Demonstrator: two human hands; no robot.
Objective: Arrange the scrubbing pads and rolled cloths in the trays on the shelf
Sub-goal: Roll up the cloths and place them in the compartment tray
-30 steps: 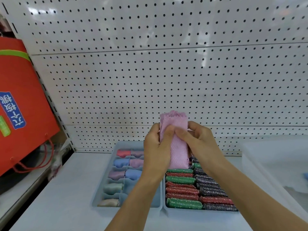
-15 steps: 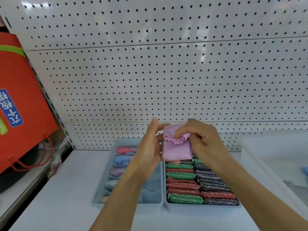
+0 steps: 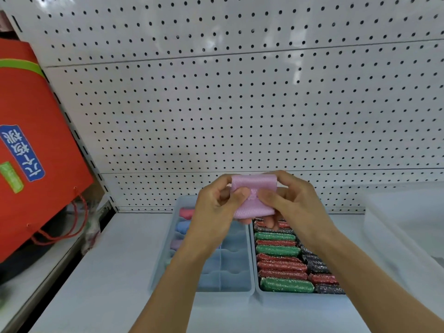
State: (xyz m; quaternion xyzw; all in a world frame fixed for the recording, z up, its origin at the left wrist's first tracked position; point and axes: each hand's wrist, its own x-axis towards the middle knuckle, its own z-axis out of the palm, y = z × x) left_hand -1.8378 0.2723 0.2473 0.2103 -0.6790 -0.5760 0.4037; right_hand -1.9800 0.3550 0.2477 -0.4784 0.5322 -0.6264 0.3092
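Pink cloth gripped by L hand & R hand, prob. half-rolled; could unroll if thumb pressure is eased.

The only lettering stands on the red bag at the left edge of the pegboard. A blue label on the bag's face carries white Chinese characters, tilted and seen upside down, too distorted to read with certainty. Just below it on the bag, a small green label bears print too blurred to make out.
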